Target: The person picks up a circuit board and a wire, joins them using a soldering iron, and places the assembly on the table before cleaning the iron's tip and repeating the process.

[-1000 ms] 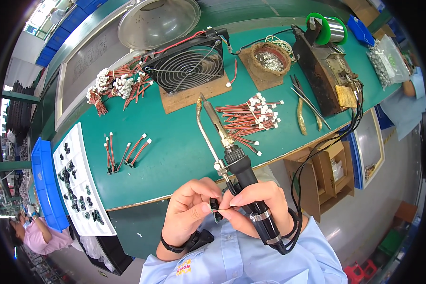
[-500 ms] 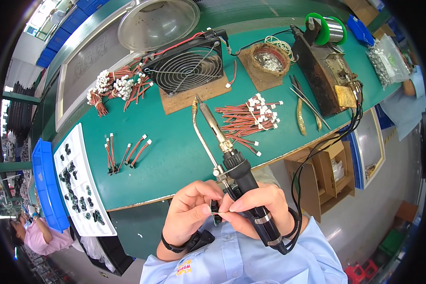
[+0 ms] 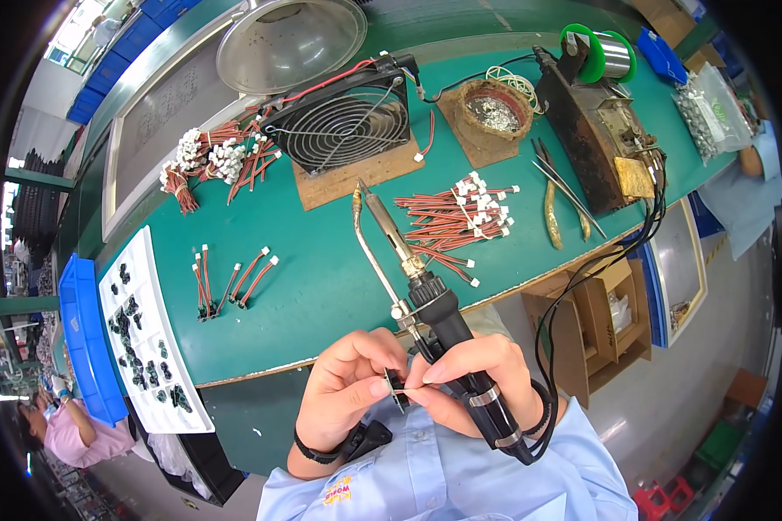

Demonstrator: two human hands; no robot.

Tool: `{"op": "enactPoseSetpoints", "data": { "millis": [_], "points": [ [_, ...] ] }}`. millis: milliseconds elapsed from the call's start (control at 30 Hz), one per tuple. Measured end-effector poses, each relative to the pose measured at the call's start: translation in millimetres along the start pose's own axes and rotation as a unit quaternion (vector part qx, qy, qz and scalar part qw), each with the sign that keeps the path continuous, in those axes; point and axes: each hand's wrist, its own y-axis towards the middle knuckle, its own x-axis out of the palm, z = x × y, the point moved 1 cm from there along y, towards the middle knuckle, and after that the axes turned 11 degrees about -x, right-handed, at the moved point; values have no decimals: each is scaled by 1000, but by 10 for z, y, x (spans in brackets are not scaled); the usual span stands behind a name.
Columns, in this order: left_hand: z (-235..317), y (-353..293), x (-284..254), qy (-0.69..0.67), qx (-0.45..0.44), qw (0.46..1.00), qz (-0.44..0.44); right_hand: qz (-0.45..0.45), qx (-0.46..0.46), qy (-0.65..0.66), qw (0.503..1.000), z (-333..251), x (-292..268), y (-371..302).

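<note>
A green-topped workbench (image 3: 321, 286) is spread across the middle of the frame, bent by the lens. At its upper centre a black fan (image 3: 347, 122) is propped on a brown board (image 3: 321, 188); to the right of it are set a round pot (image 3: 495, 115) and a dark metal box (image 3: 586, 130). Loose red-and-black wires (image 3: 447, 213) with white connectors are heaped right of centre, beside pliers (image 3: 552, 213). Small dark pieces are laid out on a white tray (image 3: 182, 421) at the left.

At lower centre, a small dark part (image 3: 398, 382) is pinched by the left hand (image 3: 347, 391), its fingers curled and nearly closed. By the right hand (image 3: 502, 378) a soldering iron (image 3: 439, 308) is gripped, tip directed toward the top of the frame, while a thin strand (image 3: 406, 391) at the part is met by its thumb and fingertip.
</note>
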Motion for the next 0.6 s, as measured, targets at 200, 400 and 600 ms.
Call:
{"op": "enactPoseSetpoints", "data": {
  "millis": [200, 400, 600],
  "points": [
    [58, -16, 14, 24, 5, 1000, 13, -5, 26, -13, 1000, -24, -28, 16],
    [110, -12, 36, 56, 10, 998, 15, -20, 99, 57, 993, -5, -82, 27],
    [119, -4, 134, 60, -16, 996, 66, -27, 121, 77, 989, 3, -86, 27]
  ]
}}
